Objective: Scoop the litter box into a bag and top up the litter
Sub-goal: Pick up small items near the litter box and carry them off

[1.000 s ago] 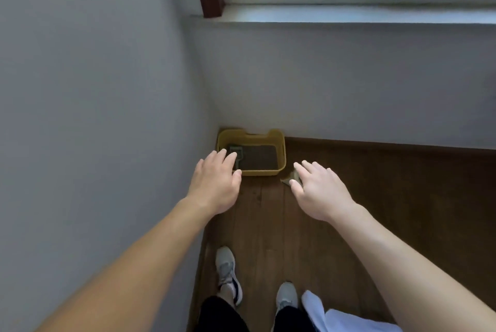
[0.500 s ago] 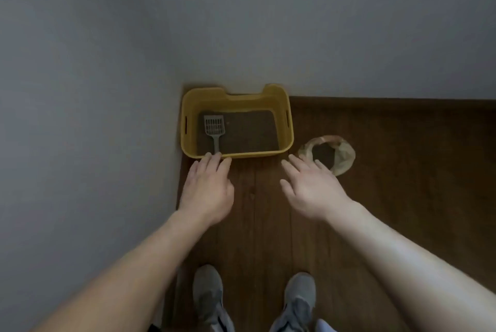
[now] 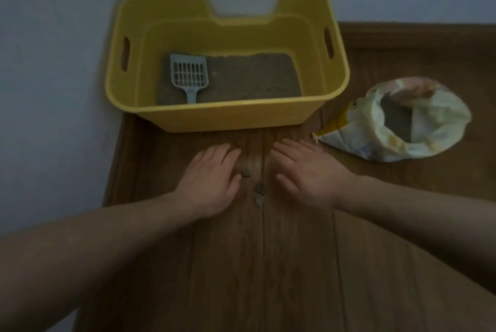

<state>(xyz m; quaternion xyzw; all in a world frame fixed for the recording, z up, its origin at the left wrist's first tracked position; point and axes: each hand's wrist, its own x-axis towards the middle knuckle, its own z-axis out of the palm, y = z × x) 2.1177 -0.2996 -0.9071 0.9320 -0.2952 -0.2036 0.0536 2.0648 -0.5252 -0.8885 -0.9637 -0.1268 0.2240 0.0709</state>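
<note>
Head view nearer litter box (image 3: 228,119) than before, left hand (image 3: 212,184), right hand (image 3: 308,178) both empty, fingers straight

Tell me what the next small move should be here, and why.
Probably the left hand should reach over the near wall of the litter box and grip the scoop by its handle. That hand and the right hand are open and empty; the scoop lies on the litter at the box's left, handle towards the person, and the bag sits open beside the box.
</note>
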